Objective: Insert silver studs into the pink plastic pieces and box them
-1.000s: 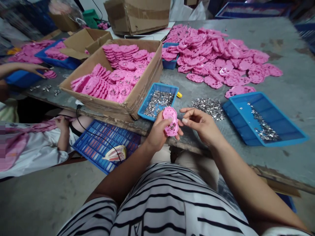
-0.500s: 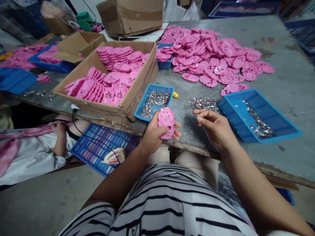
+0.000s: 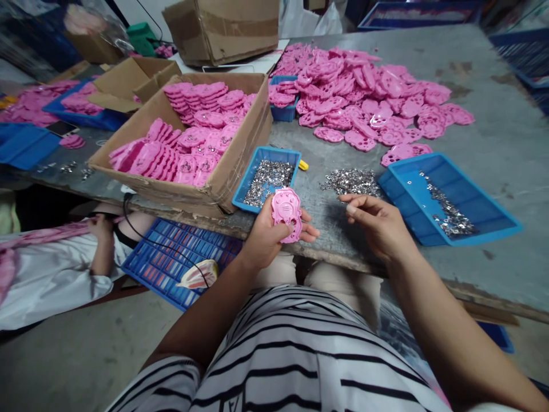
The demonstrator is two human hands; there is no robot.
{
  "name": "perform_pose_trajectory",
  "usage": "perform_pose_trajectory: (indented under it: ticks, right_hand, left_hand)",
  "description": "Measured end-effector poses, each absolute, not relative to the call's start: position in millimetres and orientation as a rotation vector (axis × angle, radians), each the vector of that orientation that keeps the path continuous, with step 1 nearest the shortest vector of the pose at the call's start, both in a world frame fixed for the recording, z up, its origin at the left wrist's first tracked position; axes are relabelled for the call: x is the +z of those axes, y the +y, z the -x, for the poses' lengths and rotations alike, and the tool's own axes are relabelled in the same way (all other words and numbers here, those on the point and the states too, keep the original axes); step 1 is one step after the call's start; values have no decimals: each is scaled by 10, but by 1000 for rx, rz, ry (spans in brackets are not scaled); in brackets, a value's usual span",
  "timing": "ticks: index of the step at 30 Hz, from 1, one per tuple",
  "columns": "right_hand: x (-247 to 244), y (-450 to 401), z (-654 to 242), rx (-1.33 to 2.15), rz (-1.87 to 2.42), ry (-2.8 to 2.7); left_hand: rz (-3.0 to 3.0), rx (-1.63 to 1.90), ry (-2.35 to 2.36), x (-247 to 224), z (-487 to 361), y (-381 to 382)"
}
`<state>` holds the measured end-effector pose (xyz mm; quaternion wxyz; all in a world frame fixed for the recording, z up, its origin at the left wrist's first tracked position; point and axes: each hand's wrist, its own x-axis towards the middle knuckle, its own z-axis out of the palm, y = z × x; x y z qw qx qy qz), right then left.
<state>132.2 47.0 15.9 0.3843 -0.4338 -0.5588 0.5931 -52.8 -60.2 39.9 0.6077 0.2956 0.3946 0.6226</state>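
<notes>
A pink plastic molded piece [image 3: 286, 207] with small holes lies across my left hand [image 3: 270, 237], thumb on its lower part and fingers stretched out beneath. My right hand [image 3: 375, 223] hovers over the table edge with thumb and index finger pinched together; whatever is between the tips is too small to make out. Just beyond it lies a loose heap of small shiny metal parts [image 3: 354, 182]. More such parts fill a small blue tray [image 3: 237, 197] behind my left hand. To the right, a larger blue bin [image 3: 493, 197] stands tilted with metal parts inside.
A cardboard box [image 3: 240, 149] holds stacked pink pieces. At the back spreads a big pile of pink pieces [image 3: 364, 91]. A yellow object [image 3: 303, 165] lies beside the small tray. At left, another person's arm [image 3: 102, 246] rests near a blue crate [image 3: 150, 286].
The view has shifted slightly. My left hand still holds the pink piece, and my right hand stays pinched close to the metal heap, having moved very little.
</notes>
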Motion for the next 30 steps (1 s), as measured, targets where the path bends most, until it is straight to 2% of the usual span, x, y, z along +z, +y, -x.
perform_pose_trajectory:
  ticks: [22,25,30]
  right_hand:
    - [126,527,-1537,1429,1204,-1355]
    - [69,616,-1609,1242,1224,-1464]
    - [7,779,-1697,687,1392,-1969]
  left_hand:
    - [-714,1427,984,406,545,-603]
    - [-700,1435,1024,388,547,-609]
    - [-663,1443,1012,344,505,-619]
